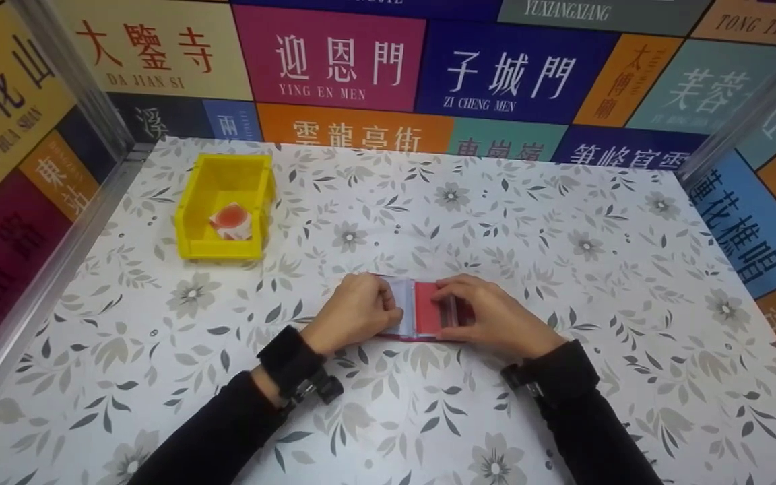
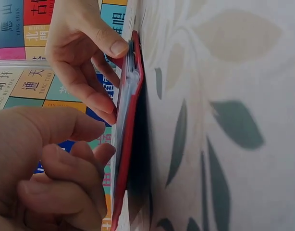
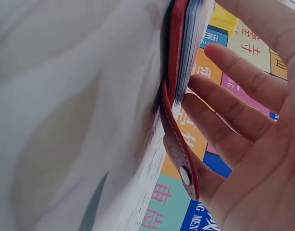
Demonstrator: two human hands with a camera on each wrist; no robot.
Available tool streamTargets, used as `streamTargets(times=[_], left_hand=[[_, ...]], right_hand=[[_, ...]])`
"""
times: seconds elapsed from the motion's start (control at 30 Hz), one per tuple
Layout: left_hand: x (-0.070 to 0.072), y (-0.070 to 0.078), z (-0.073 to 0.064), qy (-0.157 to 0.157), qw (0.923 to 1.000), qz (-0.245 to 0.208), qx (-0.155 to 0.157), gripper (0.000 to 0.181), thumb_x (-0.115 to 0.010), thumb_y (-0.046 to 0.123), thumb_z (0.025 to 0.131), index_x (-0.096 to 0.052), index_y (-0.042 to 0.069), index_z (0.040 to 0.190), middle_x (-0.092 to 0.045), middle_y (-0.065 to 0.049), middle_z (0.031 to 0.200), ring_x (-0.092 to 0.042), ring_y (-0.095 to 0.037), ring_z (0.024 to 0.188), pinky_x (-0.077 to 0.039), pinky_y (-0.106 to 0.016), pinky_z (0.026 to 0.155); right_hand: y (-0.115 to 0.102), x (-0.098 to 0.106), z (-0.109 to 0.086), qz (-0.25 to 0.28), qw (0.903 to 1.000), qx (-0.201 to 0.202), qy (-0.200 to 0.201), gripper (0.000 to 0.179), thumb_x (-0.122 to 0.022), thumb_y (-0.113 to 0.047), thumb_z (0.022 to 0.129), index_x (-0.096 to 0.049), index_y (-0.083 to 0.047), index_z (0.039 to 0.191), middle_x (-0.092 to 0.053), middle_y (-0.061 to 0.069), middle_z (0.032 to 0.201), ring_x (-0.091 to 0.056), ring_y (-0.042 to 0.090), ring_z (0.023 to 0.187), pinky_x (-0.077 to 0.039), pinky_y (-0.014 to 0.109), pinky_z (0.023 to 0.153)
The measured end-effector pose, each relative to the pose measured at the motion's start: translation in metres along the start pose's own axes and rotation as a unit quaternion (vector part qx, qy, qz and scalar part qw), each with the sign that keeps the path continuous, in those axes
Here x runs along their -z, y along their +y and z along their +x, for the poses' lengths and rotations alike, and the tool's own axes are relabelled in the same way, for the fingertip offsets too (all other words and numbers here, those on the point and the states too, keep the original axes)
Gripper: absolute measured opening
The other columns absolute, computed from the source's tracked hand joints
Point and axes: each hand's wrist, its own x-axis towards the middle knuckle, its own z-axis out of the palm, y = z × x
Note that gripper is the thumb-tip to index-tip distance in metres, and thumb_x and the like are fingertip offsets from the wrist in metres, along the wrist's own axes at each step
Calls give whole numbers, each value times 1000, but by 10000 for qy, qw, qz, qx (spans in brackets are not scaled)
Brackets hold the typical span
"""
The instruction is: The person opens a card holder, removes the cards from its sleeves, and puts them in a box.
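One crumpled item (image 1: 230,221) is being held in one yellow bin (image 1: 221,250); one booklet (image 1: 426,306) is being touched by the spread right hand (image 1: 496,313); any pinch by the left hand (image 1: 356,306) cannot be told.

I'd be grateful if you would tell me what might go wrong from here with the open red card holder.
The right grip is at the edge of the thin, stacked sleeves, so several might turn together or crease.
The loose strap with its snap sticks out near the right grip and might catch or fold under.
The curled left grip does not clearly hold the card holder, so it might shift.
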Motion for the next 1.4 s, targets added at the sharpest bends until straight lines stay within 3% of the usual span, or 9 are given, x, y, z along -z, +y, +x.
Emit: streamTargets(times=[0.13,0.6,0.63,0.83,0.87,0.97,1.07,1.2,1.4], left_hand=[[-4,4,5,-18,9998,-187,-108,10,-79,11,86,-77,11,76,-57,9,57,-52,-6,54,-42,-22,54],[-14,4,18,-127,9970,-670,355,10,-78,12,90,-82,10,81,-66,5,65,-57,-10,58,-44,-22,53],[-20,-5,23,-71,9973,-671,279,10,-79,15,89,-82,10,81,-65,6,65,-56,-9,57,-44,-22,52],[-24,-5,25,154,9981,-534,260,10,-81,18,88,-80,10,83,-70,1,74,-61,-14,67,-49,-26,61],[-19,4,20,132,9979,-518,357,9,-81,16,88,-80,9,82,-72,-1,76,-62,-15,69,-51,-27,63],[-20,4,21,107,9976,-506,463,9,-81,16,89,-81,10,82,-74,-1,79,-62,-15,70,-50,-26,63],[-21,6,23,-55,9957,-642,669,9,-81,16,90,-81,11,83,-70,2,70,-60,-11,60,-48,-22,55],[-21,9,25,-336,9892,-968,1051,12,-81,16,94,-79,10,84,-62,4,57,-56,-8,47,-43,-20,43],[-19,11,27,-584,9805,-1280,1369,16,-82,16,95,-76,9,82,-60,3,52,-53,-7,42,-40,-20,39]], right_hand=[[-1,1,0,-2,10000,-7,-16,55,-93,-34,85,-74,-14,133,-62,7,153,-56,29,145,-45,50,123],[-1,0,0,-35,10000,65,-47,54,-92,-32,86,-74,-13,133,-62,8,153,-56,30,146,-44,50,124],[-1,0,0,-39,10000,64,-46,54,-92,-33,86,-74,-13,133,-62,8,153,-56,30,146,-44,50,124],[-1,0,0,-38,10000,12,-65,55,-92,-33,86,-74,-13,134,-61,8,154,-55,31,146,-43,51,124],[-1,-1,0,-35,10000,3,-69,55,-92,-33,86,-74,-13,134,-61,8,154,-55,31,146,-43,51,124],[-1,-1,0,-36,10000,-13,-74,55,-92,-34,86,-74,-14,134,-61,8,154,-55,31,147,-43,51,124],[0,-1,0,-39,10000,-23,-78,55,-92,-34,86,-74,-14,135,-61,7,154,-55,31,147,-43,52,124],[0,-1,0,-44,10000,-10,-87,56,-92,-34,86,-73,-15,135,-61,8,154,-54,31,147,-43,51,125],[0,0,0,-35,10000,52,-67,55,-92,-35,86,-74,-14,134,-61,7,153,-55,29,146,-43,50,125]])
